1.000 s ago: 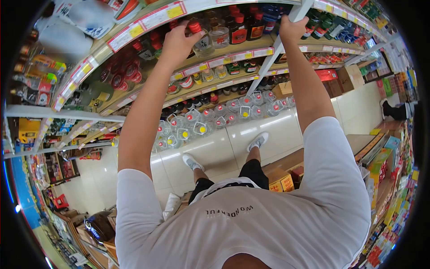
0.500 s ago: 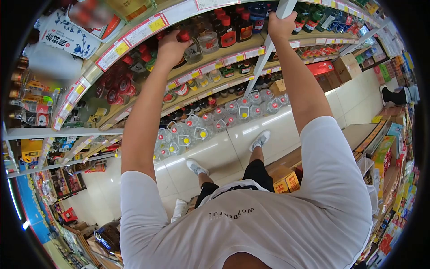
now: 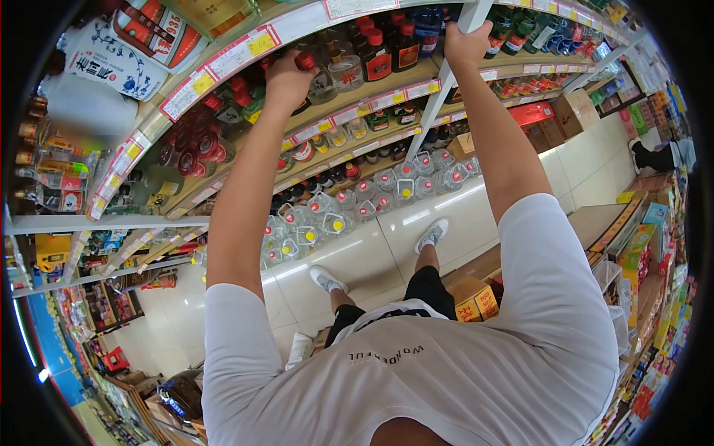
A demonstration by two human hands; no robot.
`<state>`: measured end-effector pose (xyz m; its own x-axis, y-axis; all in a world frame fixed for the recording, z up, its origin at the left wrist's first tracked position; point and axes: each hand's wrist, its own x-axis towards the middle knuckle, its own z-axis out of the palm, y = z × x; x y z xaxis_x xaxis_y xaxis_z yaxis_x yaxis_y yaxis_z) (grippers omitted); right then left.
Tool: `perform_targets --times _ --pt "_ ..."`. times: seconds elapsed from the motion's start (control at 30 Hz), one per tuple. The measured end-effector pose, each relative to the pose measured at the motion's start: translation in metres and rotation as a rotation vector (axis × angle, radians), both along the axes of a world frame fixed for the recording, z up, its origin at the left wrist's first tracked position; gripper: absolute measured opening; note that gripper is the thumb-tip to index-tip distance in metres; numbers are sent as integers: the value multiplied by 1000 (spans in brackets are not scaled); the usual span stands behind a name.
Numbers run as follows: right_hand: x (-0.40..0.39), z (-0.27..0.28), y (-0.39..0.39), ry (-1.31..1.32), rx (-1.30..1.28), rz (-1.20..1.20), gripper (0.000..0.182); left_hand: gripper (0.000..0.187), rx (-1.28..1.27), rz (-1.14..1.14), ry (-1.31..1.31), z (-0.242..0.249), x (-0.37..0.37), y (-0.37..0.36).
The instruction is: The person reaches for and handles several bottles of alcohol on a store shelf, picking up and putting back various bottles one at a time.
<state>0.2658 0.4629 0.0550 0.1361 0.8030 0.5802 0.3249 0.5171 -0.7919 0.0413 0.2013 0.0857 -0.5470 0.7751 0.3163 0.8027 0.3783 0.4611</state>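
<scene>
gripping the clear red-capped bottle (image 3: 318, 74) on the upper shelf (image 3: 387, 93), your left hand (image 3: 286, 78) has barely moved; your right hand (image 3: 467, 43) stays wrapped round the white upright (image 3: 446, 82), steadying you.

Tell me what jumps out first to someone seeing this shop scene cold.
Two bare arms stretch up to the liquor shelves: the left hand closes on a clear red-capped bottle on an upper shelf, and the right hand grips the white shelf upright. Below them, rows of big clear jugs line the bottom shelf, just above the person's grey sneakers on the glossy tile floor.
</scene>
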Motion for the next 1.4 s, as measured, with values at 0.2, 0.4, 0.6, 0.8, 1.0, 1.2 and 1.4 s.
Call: perform_targets --times 0.2,0.4,0.6,0.8,1.0,1.2,1.4 --pt "1 0 0 -10 7 5 55 41 53 22 38 -10 0 4" --pt "1 1 -2 5 6 21 54 41 3 69 53 -7 3 6" --pt "1 2 -2 1 2 20 53 49 80 52 -3 2 18 1" --pt "1 3 -2 14 -11 13 53 39 207 -152 545 19 38 5" --pt "0 2 -1 6 -13 2 53 29 -76 -219 759 19 36 25" --pt "1 2 -2 15 -16 22 53 30 -266 -232 721 12 36 36" --pt "1 2 -2 16 12 21 52 34 -309 -264 619 16 40 37"
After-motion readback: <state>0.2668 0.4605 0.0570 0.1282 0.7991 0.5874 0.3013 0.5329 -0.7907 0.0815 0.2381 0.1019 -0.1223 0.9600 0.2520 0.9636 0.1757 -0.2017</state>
